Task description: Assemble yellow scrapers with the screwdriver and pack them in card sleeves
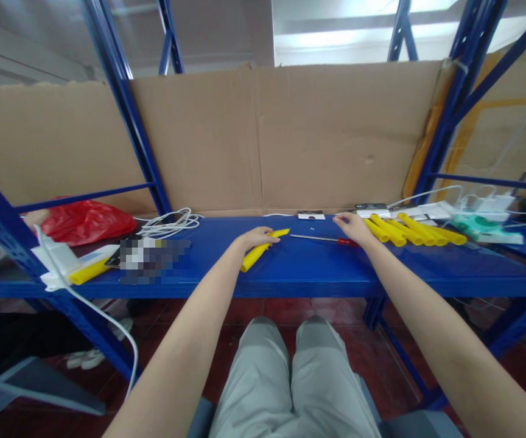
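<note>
My left hand (258, 236) is closed around a yellow tube (252, 257), which slants across the blue shelf with both ends sticking out. My right hand (350, 227) hovers low over the shelf, thumb and fingertips drawn together. Anything pinched there is too small to make out. Just under it lies a screwdriver, its red handle (346, 242) partly covered by the hand and its thin metal shaft (313, 237) pointing at the yellow tube. Tiny light bits (312, 229) rest beyond the shaft. Several more yellow tubes (411, 230) lie side by side right of my right hand.
A black-and-white card (311, 215) lies near the cardboard back panel (336, 140). At left are a coiled white cable (171, 224), a red plastic bag (87, 222) and another yellow tube (89, 272). A green-and-white item (484, 230) sits at right. Blue uprights (137, 134) frame the shelf.
</note>
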Action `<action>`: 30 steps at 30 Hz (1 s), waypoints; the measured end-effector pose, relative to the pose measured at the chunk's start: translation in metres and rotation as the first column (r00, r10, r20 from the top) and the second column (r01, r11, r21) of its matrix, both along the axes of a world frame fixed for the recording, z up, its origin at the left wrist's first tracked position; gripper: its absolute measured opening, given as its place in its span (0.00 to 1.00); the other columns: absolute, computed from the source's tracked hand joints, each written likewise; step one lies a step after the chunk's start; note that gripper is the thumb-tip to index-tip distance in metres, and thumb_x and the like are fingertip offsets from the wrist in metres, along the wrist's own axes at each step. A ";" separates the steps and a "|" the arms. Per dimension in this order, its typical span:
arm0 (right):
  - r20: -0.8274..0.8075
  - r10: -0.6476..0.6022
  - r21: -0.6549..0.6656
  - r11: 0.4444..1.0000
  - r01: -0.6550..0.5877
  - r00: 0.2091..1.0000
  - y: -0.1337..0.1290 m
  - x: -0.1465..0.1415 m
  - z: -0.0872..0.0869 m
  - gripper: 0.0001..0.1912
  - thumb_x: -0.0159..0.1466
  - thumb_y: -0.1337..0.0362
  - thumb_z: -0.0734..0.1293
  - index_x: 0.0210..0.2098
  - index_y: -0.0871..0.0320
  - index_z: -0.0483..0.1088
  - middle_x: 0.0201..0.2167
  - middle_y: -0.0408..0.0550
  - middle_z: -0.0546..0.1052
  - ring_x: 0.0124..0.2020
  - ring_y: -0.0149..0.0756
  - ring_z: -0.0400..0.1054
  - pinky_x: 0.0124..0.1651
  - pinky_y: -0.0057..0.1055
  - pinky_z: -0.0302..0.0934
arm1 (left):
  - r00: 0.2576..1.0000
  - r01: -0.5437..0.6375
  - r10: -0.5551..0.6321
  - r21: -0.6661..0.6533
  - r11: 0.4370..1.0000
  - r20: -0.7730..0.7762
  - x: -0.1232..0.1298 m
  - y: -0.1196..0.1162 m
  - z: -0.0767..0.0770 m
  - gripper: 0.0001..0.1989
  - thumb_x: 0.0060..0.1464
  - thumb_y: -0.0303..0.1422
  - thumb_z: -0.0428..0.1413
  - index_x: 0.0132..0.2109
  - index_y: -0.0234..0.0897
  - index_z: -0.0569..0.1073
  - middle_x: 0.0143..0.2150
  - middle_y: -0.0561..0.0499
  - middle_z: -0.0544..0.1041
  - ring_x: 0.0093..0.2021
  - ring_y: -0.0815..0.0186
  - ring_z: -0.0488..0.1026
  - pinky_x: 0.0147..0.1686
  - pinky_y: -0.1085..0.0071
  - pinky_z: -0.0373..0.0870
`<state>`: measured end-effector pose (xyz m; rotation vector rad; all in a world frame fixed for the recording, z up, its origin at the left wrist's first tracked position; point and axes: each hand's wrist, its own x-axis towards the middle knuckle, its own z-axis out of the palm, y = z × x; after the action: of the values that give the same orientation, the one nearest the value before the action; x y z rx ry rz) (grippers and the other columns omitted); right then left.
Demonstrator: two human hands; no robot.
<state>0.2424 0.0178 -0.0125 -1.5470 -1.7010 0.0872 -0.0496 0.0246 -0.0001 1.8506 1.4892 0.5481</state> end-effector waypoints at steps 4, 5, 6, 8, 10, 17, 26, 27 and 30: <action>-0.202 0.025 -0.067 0.997 -0.039 0.979 -0.003 -0.011 0.011 0.12 0.63 0.67 0.58 0.40 0.63 0.71 0.41 0.57 0.78 0.38 0.37 0.73 0.44 0.35 0.66 | 0.997 -0.030 0.032 -0.028 0.999 0.069 -0.001 -0.003 0.000 0.31 0.50 0.31 0.60 0.61 0.38 0.63 0.46 0.47 0.78 0.39 0.67 0.76 0.34 0.77 0.72; -0.225 0.036 -0.107 0.992 -0.061 0.974 -0.004 -0.013 0.015 0.13 0.64 0.67 0.58 0.42 0.63 0.71 0.41 0.58 0.78 0.36 0.37 0.74 0.42 0.34 0.66 | 0.995 -0.026 0.029 -0.032 0.999 0.100 -0.002 -0.002 -0.001 0.31 0.50 0.31 0.61 0.60 0.38 0.63 0.46 0.47 0.78 0.38 0.67 0.76 0.34 0.77 0.72; -0.223 0.057 -0.159 0.983 -0.094 0.973 -0.003 -0.015 0.019 0.13 0.64 0.66 0.58 0.43 0.63 0.70 0.42 0.58 0.78 0.35 0.36 0.74 0.40 0.33 0.67 | 0.990 -0.018 0.023 -0.035 0.999 0.138 -0.003 0.000 -0.003 0.31 0.50 0.30 0.61 0.60 0.37 0.63 0.45 0.46 0.78 0.38 0.67 0.76 0.33 0.77 0.72; -0.148 0.146 -0.313 0.931 -0.186 0.978 0.001 -0.016 0.028 0.14 0.64 0.63 0.59 0.45 0.62 0.70 0.42 0.57 0.78 0.36 0.37 0.74 0.37 0.32 0.67 | 0.974 0.001 0.009 -0.041 0.999 0.227 -0.006 0.003 -0.008 0.31 0.49 0.29 0.61 0.60 0.36 0.63 0.43 0.45 0.78 0.35 0.68 0.76 0.32 0.77 0.71; -0.005 0.262 -0.509 0.830 -0.228 0.965 0.011 -0.019 0.035 0.15 0.61 0.61 0.62 0.45 0.59 0.71 0.43 0.54 0.78 0.39 0.39 0.73 0.38 0.33 0.67 | 0.949 0.010 0.003 -0.041 0.999 0.315 -0.008 0.004 -0.011 0.31 0.48 0.29 0.62 0.60 0.33 0.63 0.41 0.44 0.78 0.32 0.69 0.75 0.30 0.77 0.71; 0.527 0.211 -0.451 0.890 0.061 0.823 0.051 -0.049 0.023 0.17 0.55 0.72 0.65 0.44 0.60 0.76 0.47 0.56 0.76 0.50 0.47 0.69 0.50 0.36 0.63 | 0.920 -0.079 0.072 0.004 0.997 0.385 -0.009 -0.002 -0.016 0.34 0.48 0.28 0.61 0.62 0.30 0.60 0.39 0.44 0.78 0.27 0.70 0.73 0.27 0.76 0.69; 0.534 0.148 -0.394 0.915 0.091 0.832 0.062 -0.052 0.007 0.15 0.59 0.72 0.63 0.43 0.64 0.76 0.43 0.58 0.77 0.45 0.41 0.72 0.47 0.29 0.63 | 0.935 -0.107 0.081 0.057 0.993 0.345 -0.002 -0.005 -0.015 0.34 0.48 0.27 0.60 0.61 0.25 0.59 0.40 0.41 0.78 0.28 0.68 0.73 0.29 0.74 0.68; 0.533 0.143 -0.388 0.917 0.091 0.834 0.062 -0.051 0.007 0.14 0.59 0.71 0.63 0.42 0.64 0.77 0.42 0.58 0.78 0.45 0.41 0.72 0.46 0.28 0.63 | 0.940 -0.111 0.083 0.065 0.992 0.331 -0.001 -0.006 -0.014 0.34 0.48 0.27 0.60 0.61 0.25 0.59 0.40 0.41 0.78 0.28 0.68 0.73 0.28 0.75 0.67; 0.525 0.113 -0.363 0.926 0.102 0.844 0.062 -0.051 0.004 0.12 0.59 0.68 0.65 0.39 0.64 0.77 0.38 0.57 0.79 0.42 0.41 0.73 0.43 0.28 0.63 | 0.949 -0.104 0.071 0.093 0.990 0.307 0.001 -0.009 -0.013 0.34 0.47 0.27 0.60 0.61 0.25 0.59 0.38 0.42 0.78 0.28 0.67 0.73 0.28 0.75 0.66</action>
<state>0.1912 0.0794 -0.0080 -1.9885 -2.2294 -0.0243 -0.0487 0.0155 -0.0131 1.6940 1.3606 0.9281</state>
